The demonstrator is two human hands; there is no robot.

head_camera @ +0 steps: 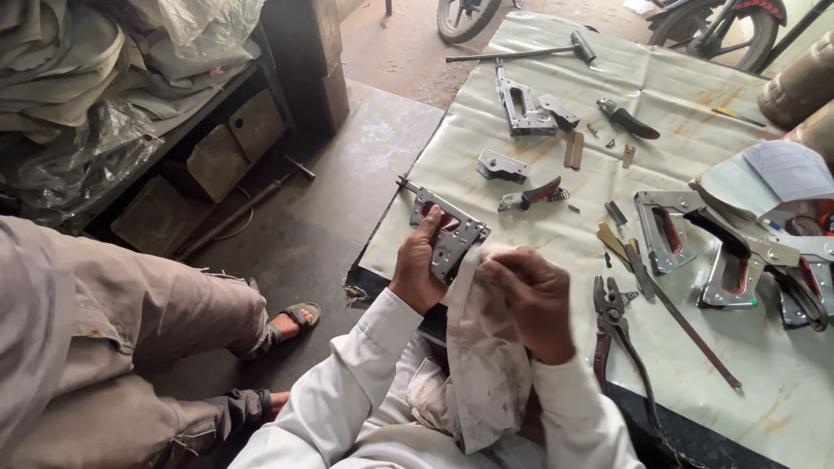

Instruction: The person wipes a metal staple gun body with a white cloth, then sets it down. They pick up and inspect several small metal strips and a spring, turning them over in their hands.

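My left hand (420,265) grips a grey metal stapler body (445,226) with a red slot, holding it above the near left corner of the table. My right hand (532,300) is closed on a dirty white rag (482,356) and presses it against the stapler body's lower end. The rag hangs down over my white sleeves. Both hands are close together, just off the table's edge.
A table covered in pale sheet (521,187) carries several staple gun bodies (526,108), pliers (612,317), a hammer (521,52), small parts and paper (786,169). Another person's legs and sandal (300,314) are at left. Motorbike wheels (465,17) stand beyond.
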